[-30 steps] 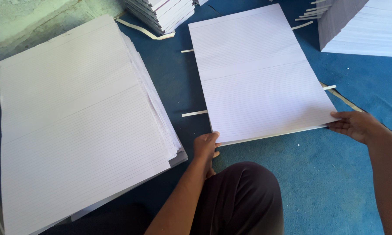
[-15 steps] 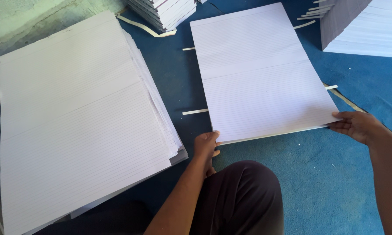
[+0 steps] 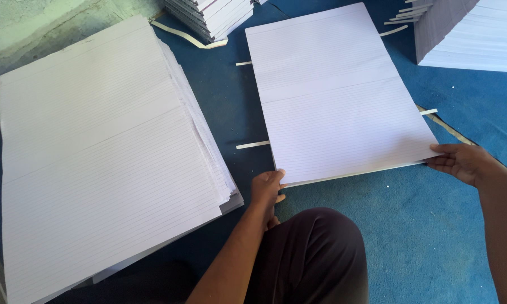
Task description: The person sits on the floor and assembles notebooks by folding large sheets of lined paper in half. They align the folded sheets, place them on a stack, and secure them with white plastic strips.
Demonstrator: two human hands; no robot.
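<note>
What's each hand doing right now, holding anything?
Left hand: gripping the near left corner of the ruled paper bundle.
Right hand: gripping the bundle's near right corner.

Left hand (image 3: 266, 188) and right hand (image 3: 461, 162) reach forward — fingers curled, thumbs on top, arms spread apart.

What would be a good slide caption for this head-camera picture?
Both hands, left hand and right hand, grip the near corners of a ruled paper bundle on blue floor.

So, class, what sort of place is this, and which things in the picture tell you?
Probably a paper or notebook-making workshop, with work done on the floor: a large pile of white ruled sheets, more paper stacks, and a blue floor covering.
</note>
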